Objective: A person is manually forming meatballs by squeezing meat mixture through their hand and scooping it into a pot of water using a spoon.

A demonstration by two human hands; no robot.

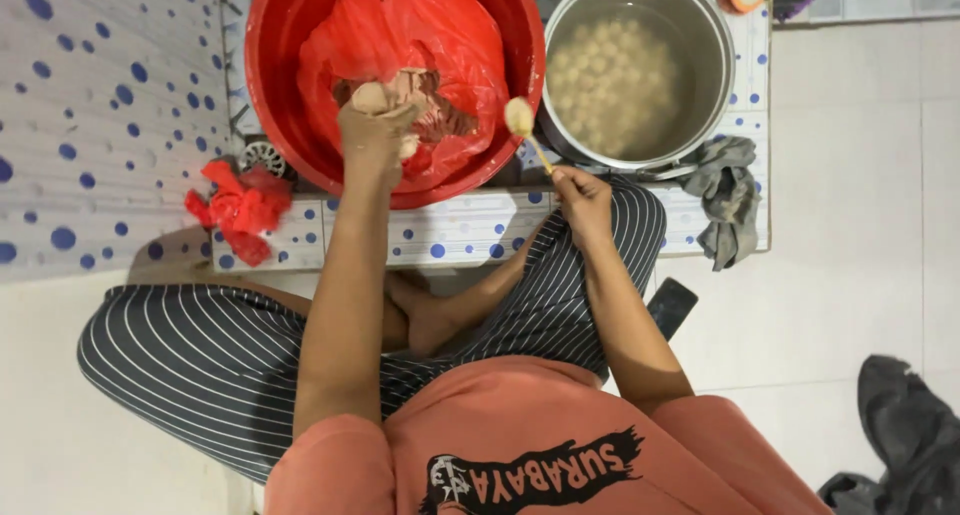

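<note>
Red plastic fills most of what sits before the seated person: a round red plastic basin (290, 125) on the blue-dotted tiled counter (440, 237), lined with a crumpled red plastic bag (420, 35) that holds a mass of pinkish-brown paste (440, 110). The left hand (375, 125) is down inside the basin, fist closed around a lump of that paste, with a rounded knob of it squeezed up above the knuckles; the forearm runs nearly straight up from the lap, elbow low, wrist bent over the bag. The right hand (582, 197) sits at the near edge of the counter, fingers pinched shut on the handle end of a thin yellowish spoon (535, 145). The spoon's long axis slants up and to the left from that hand, and its bowl carries a pale round ball of paste (519, 116), which sits just over the gap between the basin's rim and the round steel pot (715, 45). The ball lies just to the right of the left fist and just left of the pot, so the right hand is the nearer one to the pot's cloudy water, where many pale balls (610, 85) float. Grey cloth (725, 200) lies bunched beside the pot, and a scrap of red plastic (240, 210) rests left of the basin.
</note>
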